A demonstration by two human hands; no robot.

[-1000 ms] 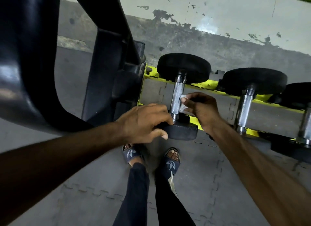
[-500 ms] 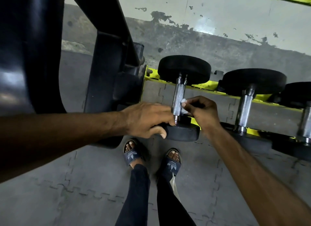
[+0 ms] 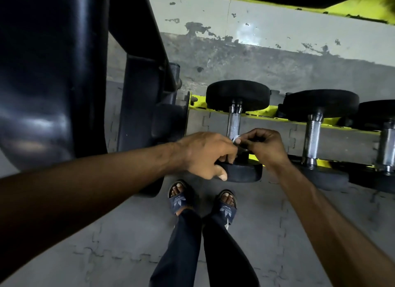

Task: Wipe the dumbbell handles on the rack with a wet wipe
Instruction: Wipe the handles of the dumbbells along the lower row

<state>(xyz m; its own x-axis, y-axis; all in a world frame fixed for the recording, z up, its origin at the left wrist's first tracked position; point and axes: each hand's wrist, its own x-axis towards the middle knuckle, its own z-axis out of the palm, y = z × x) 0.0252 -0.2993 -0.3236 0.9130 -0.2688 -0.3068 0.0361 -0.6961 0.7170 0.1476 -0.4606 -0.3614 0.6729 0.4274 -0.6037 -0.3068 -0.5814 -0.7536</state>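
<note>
Two bare arms reach forward and down to a low rack. The left hand (image 3: 205, 156) grips the near black head of the leftmost dumbbell (image 3: 243, 172), with its fingers curled over the top and its thumb on the rim. The right hand (image 3: 265, 147) pinches a small white wipe (image 3: 235, 139) against the dumbbell's metal handle (image 3: 233, 123).

Compared with half a second ago, the wipe sits lower on the handle, close to the near head. The two hands have closed in until their fingertips meet at the wipe, and they now hide the lower end of the handle. The view has also tipped upward, so more wall and an upper shelf show.

At the left, close to the camera, a large black machine frame (image 3: 53, 83) fills the edge of the view and stands just beside the rack's left end. Below the hands, the person's feet in dark sandals (image 3: 178, 201) stand on a grey puzzle-mat floor (image 3: 106, 233), just in front of the dumbbell.

To the right, a second dumbbell (image 3: 312, 134) and a third (image 3: 388, 145) lie side by side across the yellow rack (image 3: 263, 113), their metal handles bare and pointing toward the person. Behind the rack is a grey and white wall (image 3: 277, 57) with peeling paint. At the top right, a yellow upper shelf (image 3: 374, 10) juts in, carrying a dark object too cropped to tell.
</note>
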